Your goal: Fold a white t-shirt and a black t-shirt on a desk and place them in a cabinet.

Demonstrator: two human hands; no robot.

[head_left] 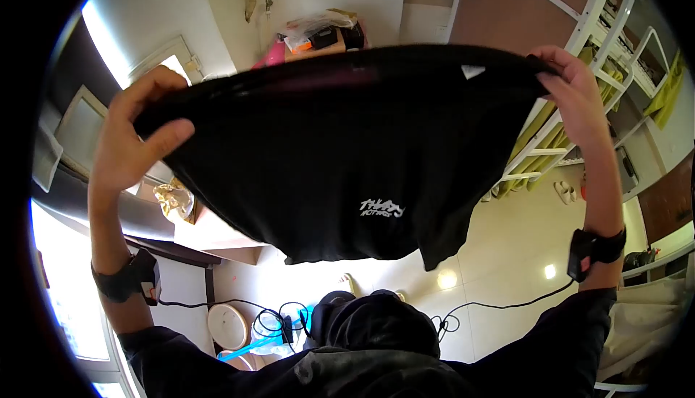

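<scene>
A black T-shirt (326,152) with white lettering low on its front is stretched out in the air before me. My left hand (137,126) grips its upper left corner, fingers curled over the edge and thumb in front. At the upper right corner, my right hand (568,83) is closed on the fabric. A small white tag (473,72) shows near the top edge, not far from the right hand. The lower part of the cloth hangs loose above the floor.
Behind the shirt, plastic bags and boxes (322,32) are piled up. A white-framed bunk bed (536,152) stands on the right, with slippers (565,192) on the tiled floor nearby. A desk (210,228) and a round bin (228,327) are on the left. Cables run from both wristbands.
</scene>
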